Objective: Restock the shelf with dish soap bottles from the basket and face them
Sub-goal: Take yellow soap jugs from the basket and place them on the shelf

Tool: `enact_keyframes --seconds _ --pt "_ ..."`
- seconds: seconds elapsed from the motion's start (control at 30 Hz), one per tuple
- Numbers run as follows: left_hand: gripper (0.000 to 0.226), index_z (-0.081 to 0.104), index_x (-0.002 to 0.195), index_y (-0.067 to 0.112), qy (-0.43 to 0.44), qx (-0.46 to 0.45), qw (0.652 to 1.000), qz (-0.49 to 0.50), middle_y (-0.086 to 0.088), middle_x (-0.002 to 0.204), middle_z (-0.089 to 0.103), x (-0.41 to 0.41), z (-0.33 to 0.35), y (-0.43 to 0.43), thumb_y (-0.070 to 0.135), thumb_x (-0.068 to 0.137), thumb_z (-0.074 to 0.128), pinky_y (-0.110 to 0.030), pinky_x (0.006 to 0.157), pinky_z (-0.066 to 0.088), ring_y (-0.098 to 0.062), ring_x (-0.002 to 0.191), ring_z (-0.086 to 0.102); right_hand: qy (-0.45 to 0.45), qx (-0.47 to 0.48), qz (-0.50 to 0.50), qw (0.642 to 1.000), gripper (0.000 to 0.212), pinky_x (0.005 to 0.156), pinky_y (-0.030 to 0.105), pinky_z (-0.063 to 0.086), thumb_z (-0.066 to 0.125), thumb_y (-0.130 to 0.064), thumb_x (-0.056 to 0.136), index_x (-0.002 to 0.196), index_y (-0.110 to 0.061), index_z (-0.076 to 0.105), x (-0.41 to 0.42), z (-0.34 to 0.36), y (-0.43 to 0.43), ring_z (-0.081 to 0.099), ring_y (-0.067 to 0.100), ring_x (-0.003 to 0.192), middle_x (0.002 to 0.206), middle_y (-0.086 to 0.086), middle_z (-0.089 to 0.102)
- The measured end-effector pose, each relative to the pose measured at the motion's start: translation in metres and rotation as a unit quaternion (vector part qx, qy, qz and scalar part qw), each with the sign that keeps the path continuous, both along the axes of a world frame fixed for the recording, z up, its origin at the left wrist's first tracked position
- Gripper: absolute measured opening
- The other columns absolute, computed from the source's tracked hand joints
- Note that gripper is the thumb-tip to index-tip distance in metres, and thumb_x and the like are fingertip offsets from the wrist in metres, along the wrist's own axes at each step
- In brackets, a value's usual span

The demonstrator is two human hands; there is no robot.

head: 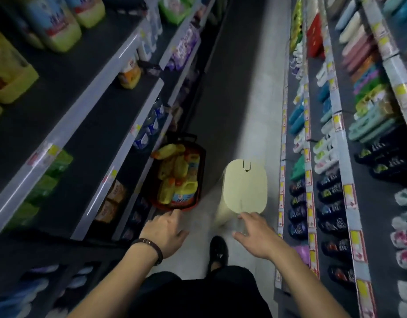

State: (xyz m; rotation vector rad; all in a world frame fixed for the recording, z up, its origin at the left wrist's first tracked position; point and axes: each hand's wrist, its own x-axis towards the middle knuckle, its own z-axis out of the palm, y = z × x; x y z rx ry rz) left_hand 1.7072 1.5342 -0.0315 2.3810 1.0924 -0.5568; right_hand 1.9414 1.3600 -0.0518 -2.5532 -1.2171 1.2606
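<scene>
I look down a narrow shop aisle with both arms stretched out ahead of me. My left hand [167, 228] is spread, palm down, empty, its fingertips close to the near rim of the red basket [199, 199], which sits on the floor [234, 106] against the foot of the shelf [120, 125] on my left. The basket is heaped with yellow dish soap bottles [175, 177] lying every way. My right hand [255, 235] is also spread and holds nothing; its fingers reach the near edge of a pale cream stool [244, 187] standing in the aisle just right of the basket. A dark bracelet [152, 247] circles my left wrist, and my black shoe [218, 251] shows between my arms.
</scene>
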Motion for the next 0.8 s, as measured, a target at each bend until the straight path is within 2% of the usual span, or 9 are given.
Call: enact_keyframes --seconds 0.13,0.3,0.53,0.67,0.8 --pt "0.046 0.045 0.132 0.029 -0.025 0.008 0.998 0.057 -0.001 0.132 0.064 0.035 0.007 0.039 0.058 0.097 0.052 -0.046 0.092 0.054 -0.030 0.116 0.065 0.000 -0.016 0.031 0.999 0.066 0.120 0.049 0.037 0.056 -0.056 0.100 0.156 -0.025 0.039 0.058 -0.003 0.062 0.038 0.030 0.146 0.155 0.005 0.041" --pt "0.043 0.047 0.127 0.033 -0.036 -0.002 0.993 0.116 0.002 0.127 0.066 0.046 0.009 0.095 0.062 0.095 0.050 -0.045 0.092 0.056 -0.026 0.113 0.066 -0.002 -0.007 0.057 0.998 0.065 0.119 0.048 0.038 0.056 -0.058 0.098 0.154 -0.030 0.039 0.101 0.002 0.145 0.041 0.030 0.145 0.155 0.003 0.042" --pt "0.051 0.046 0.136 0.033 -0.042 -0.033 0.991 0.121 0.002 0.133 0.064 0.068 -0.012 0.186 0.063 0.094 0.048 -0.045 0.095 0.055 -0.026 0.118 0.063 -0.024 0.015 0.096 0.995 0.060 0.121 0.045 0.037 0.056 -0.056 0.100 0.152 -0.029 0.044 0.114 0.007 0.242 0.042 0.026 0.147 0.153 0.003 0.046" --pt "0.051 0.046 0.143 0.026 -0.070 -0.076 0.984 0.144 -0.006 0.137 0.061 0.081 -0.022 0.225 0.054 0.101 0.053 -0.037 0.096 0.053 -0.026 0.122 0.061 -0.021 0.025 0.119 0.992 0.053 0.124 0.044 0.035 0.055 -0.048 0.104 0.153 -0.031 0.043 0.107 0.017 0.286 0.039 0.024 0.149 0.154 0.001 0.044" --pt "0.052 0.045 0.148 0.023 -0.102 -0.120 0.969 0.188 -0.009 0.141 0.060 0.080 -0.027 0.246 0.047 0.103 0.056 -0.031 0.100 0.051 -0.025 0.126 0.061 -0.027 0.038 0.158 0.986 0.055 0.122 0.043 0.035 0.053 -0.046 0.104 0.155 -0.030 0.041 0.106 0.027 0.333 0.037 0.024 0.148 0.153 0.000 0.042"
